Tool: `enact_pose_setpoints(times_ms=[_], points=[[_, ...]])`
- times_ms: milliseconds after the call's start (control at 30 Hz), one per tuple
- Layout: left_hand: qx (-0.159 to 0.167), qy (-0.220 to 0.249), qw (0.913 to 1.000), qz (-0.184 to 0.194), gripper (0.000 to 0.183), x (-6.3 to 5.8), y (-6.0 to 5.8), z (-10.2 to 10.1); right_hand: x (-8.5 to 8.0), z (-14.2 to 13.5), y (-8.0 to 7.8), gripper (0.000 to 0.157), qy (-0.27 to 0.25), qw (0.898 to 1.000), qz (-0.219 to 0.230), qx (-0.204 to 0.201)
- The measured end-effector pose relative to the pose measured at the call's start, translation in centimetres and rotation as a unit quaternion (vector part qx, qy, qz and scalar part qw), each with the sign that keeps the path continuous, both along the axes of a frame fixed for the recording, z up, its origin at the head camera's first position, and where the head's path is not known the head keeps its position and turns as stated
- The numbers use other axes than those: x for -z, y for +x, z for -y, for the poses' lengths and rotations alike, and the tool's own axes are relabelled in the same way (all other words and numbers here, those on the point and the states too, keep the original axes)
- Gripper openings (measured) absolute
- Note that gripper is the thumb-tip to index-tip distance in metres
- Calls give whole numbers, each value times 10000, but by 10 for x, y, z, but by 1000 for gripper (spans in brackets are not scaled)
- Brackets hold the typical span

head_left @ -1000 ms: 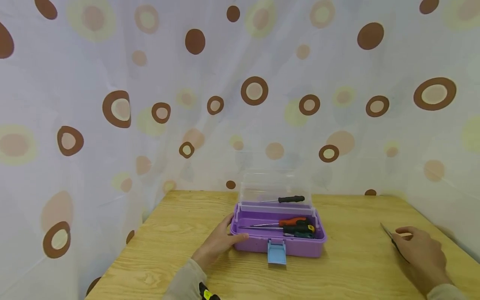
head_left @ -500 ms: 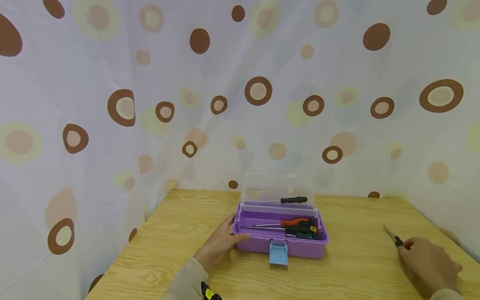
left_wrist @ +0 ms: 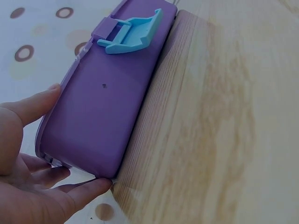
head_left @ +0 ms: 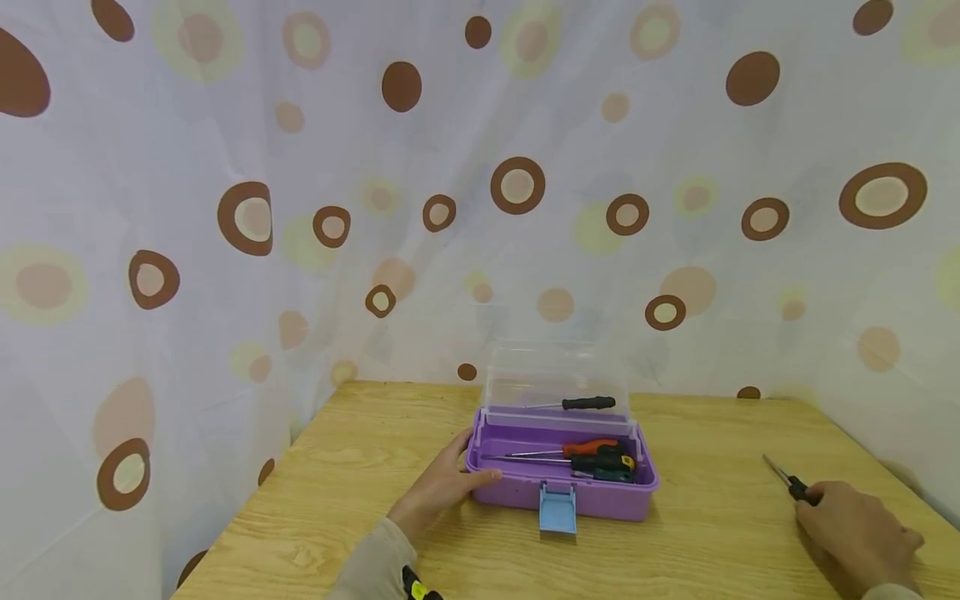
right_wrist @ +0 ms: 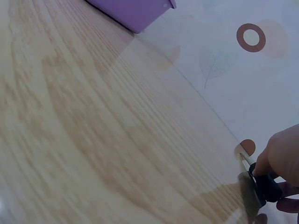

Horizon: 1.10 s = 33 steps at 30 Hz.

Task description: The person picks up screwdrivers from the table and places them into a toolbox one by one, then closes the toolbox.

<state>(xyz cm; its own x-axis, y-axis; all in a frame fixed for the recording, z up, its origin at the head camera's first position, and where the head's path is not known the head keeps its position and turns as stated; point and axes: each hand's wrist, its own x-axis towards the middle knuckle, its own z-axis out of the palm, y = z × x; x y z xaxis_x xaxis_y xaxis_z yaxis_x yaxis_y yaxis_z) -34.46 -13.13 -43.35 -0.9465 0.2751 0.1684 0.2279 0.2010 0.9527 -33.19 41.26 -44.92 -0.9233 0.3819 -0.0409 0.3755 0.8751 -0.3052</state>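
A purple toolbox point(head_left: 517, 492) stands on the table with its clear lid point(head_left: 555, 375) raised and its light-blue latch point(head_left: 557, 510) hanging down in front. My left hand point(head_left: 438, 487) grips its left end; the left wrist view shows the thumb at the front rim and the fingers around the end wall. Inside lie several screwdrivers, among them one with a red-orange handle point(head_left: 588, 447) and one with a black and yellow handle point(head_left: 600, 462). Over at the right, my right hand point(head_left: 858, 533) holds a screwdriver point(head_left: 780, 473) low over the table by its black handle, partly hidden.
Another black-handled screwdriver point(head_left: 588, 402) lies across the back, by the lid. The wooden table point(head_left: 720, 533) reaches back to a dotted curtain point(head_left: 555, 208), which also hangs along both sides. Bare wood lies between the toolbox and my right hand.
My right hand has shifted a little right and nearer to me, and more of the screwdriver's black handle shows beyond its fingers. My left hand keeps its place on the toolbox.
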Motion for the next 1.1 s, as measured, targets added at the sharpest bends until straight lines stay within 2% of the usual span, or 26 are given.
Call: enact_pose_setpoints(times_ms=[267,467,733,900,1100], points=[[-7,-4,10000,-29,88,1,-1,0,-3,3,7,43,-233,9941,-1056,-117],[-22,-66,10000,1,87,-1,0,0,-7,8,10,44,-515,9869,-1527,88],[-45,-114,9999,-21,88,1,1,0,-7,9,12,55,-1128,9629,-2410,449],[-37,-122,9999,-61,88,1,1,0,-8,10,11,58,-1538,9502,-2636,634],[-19,-112,9999,-89,87,1,0,0,-10,13,10,55,-1607,9436,-2829,607]])
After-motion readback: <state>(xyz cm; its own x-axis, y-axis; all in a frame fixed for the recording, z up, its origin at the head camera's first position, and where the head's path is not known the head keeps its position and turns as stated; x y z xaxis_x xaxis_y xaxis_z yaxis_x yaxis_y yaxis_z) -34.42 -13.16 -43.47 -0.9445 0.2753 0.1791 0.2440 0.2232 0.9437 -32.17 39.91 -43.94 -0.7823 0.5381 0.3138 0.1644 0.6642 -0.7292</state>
